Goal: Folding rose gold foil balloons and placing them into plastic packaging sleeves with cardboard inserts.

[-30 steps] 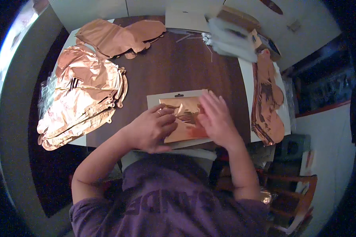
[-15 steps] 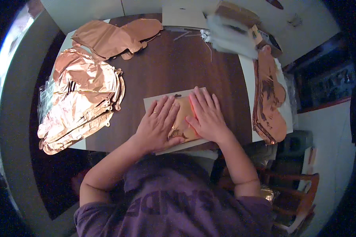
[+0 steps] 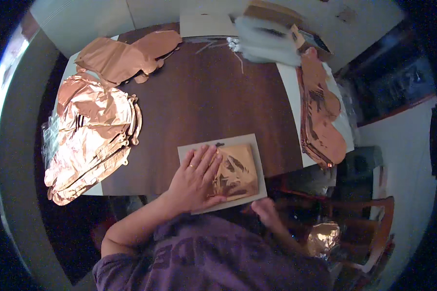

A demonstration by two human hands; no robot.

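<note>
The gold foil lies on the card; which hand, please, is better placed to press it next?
Probably the left hand: it lies flat on the foil, while the right hand is off it, near a corner of the card.

On our table (image 3: 199, 97), a foil pile (image 3: 94, 109) lies left, a second pile (image 3: 109, 60) upper left, a third pile (image 3: 325, 109) right; lower centre, a card (image 3: 243, 139) under folded foil (image 3: 239, 177), our left hand (image 3: 195, 179) atop, our right hand (image 3: 265, 209) by the card's lower right corner.
</note>
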